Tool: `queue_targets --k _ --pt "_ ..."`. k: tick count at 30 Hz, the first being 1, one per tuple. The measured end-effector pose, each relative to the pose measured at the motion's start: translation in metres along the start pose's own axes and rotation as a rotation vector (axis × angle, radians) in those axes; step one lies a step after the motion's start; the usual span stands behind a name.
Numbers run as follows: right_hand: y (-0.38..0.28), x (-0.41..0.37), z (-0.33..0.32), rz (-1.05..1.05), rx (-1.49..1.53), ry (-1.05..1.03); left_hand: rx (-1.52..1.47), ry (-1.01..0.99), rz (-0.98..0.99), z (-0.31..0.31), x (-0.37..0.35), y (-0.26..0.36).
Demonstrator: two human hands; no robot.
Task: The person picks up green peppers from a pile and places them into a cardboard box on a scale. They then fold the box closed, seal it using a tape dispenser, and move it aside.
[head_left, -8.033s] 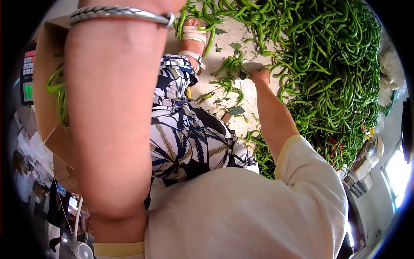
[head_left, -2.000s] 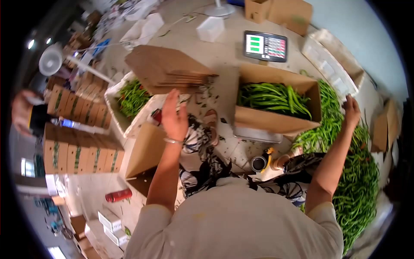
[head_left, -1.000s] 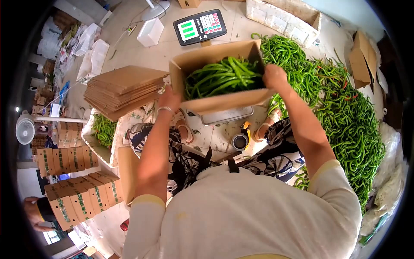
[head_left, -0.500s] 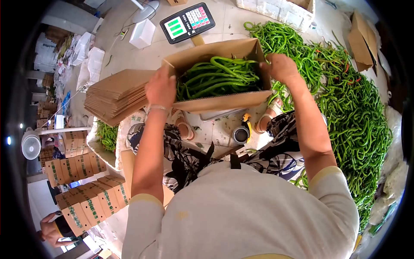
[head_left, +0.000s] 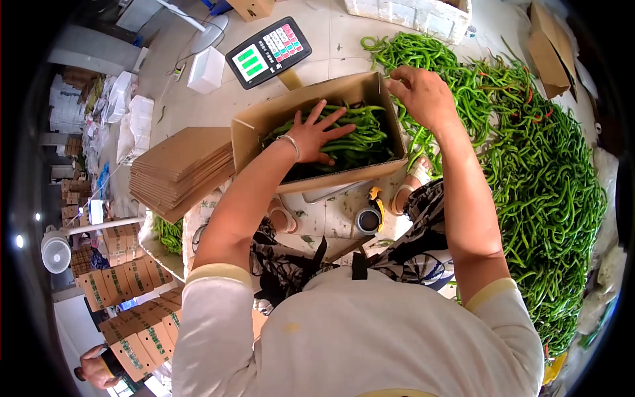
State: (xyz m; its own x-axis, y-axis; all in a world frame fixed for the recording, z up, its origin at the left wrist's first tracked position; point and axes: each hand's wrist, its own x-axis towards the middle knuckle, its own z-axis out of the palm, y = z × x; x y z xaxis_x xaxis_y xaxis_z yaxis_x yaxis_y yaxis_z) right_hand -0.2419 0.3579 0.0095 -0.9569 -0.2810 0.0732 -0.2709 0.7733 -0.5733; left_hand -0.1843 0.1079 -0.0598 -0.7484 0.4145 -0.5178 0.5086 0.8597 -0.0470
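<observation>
An open cardboard box (head_left: 344, 176) stands before me with long green peppers (head_left: 370, 132) inside. My left hand (head_left: 316, 137) lies on the peppers, fingers spread and palm down. At the box's upper right corner is my right hand (head_left: 423, 96), its fingers curled by the rim; whether they grip the cardboard is hard to tell. Beyond the box, a scale display (head_left: 268, 52) shows green digits. A stack of flat cardboard (head_left: 182, 165) sits just left of the box.
A large pile of green peppers (head_left: 542, 198) spreads along the right. Between the feet lies a tape roll (head_left: 368, 221) with a yellow part. White foam boxes (head_left: 423, 16) stand at the back; packed cartons (head_left: 142, 331), a fan (head_left: 55, 255) and another person (head_left: 99, 370) are at left.
My left hand has left the box's left rim and moved inside, onto the peppers, with its fingers spread. My right hand has shifted up slightly at the right corner. The box sits a little further left.
</observation>
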Motion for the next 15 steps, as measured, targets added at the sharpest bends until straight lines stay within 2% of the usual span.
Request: queue_targets --k 3,9,15 --pt "0.002 -0.001 -0.008 0.023 0.034 0.003 -0.067 -0.029 -0.041 0.012 0.019 -0.002" --pt "0.015 -0.007 -0.016 0.021 0.136 0.080 -0.072 0.040 -0.008 0.033 0.034 -0.003" --pt "0.027 0.006 -0.022 0.007 0.099 0.090 -0.033 -0.019 -0.044 0.038 0.047 -0.005"
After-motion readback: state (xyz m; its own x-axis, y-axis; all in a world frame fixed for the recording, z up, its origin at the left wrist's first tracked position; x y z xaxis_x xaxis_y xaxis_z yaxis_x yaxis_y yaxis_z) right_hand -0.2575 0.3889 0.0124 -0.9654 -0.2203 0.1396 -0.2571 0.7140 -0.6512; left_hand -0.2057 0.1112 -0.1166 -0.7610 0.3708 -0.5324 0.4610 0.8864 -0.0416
